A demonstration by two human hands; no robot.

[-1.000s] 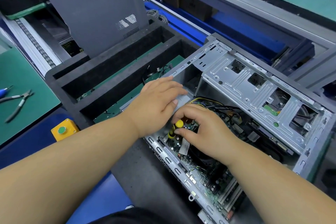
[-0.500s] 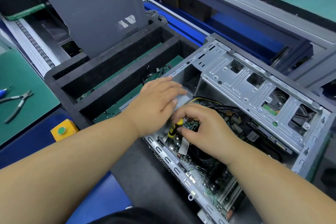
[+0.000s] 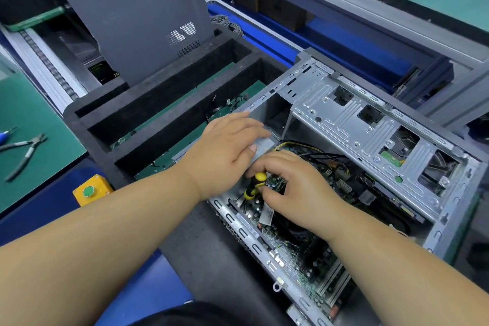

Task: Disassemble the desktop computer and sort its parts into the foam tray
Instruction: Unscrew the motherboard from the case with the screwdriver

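Right hand [image 3: 293, 188] pinched the yellow screwdriver [image 3: 254, 185], left hand [image 3: 227, 148] lay flat; that motherboard [image 3: 299, 251] looked fragile, best lifted by its edges.

Both forearms are bare to the edge of the view, with no sleeves, watch or gloves on the left hand [image 3: 225, 151] or right hand [image 3: 299, 188]; short, unpainted fingernails; a strip of dark clothing [image 3: 201, 315] at the bottom edge

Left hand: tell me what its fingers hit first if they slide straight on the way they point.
Probably the chassis's drive cage wall, just beyond the left hand; depth is unclear, so the fingers might pass above it.
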